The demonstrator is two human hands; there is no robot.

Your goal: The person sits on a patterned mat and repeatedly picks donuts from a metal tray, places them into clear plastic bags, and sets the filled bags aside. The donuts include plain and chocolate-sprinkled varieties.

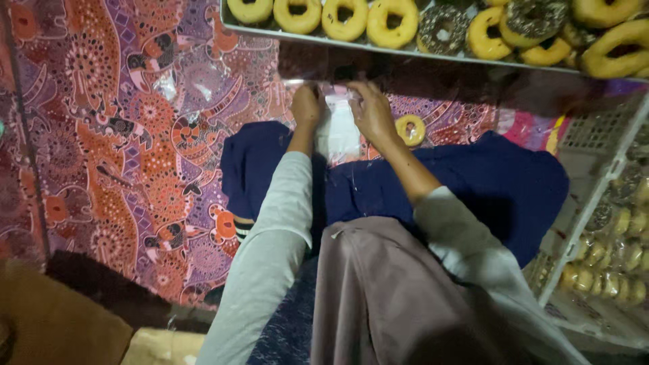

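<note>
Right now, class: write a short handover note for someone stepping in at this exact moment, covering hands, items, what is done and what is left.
Left hand and right hand both grip a clear plastic bag over the patterned mat.
One yellow doughnut lies loose beside the right hand.
Tray of doughnuts sits ahead, unwrapped; white crate on the right holds wrapped ones.
Whether the bag holds a doughnut is unclear.

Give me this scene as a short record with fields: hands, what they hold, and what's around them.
Left hand: grips left edge of clear plastic bag
Right hand: grips bag's right edge
Beside right hand: single yellow doughnut
Above hands: tray of yellow and sprinkled doughnuts
Right side: white crate with bagged doughnuts
Floor: patterned cloth
</note>
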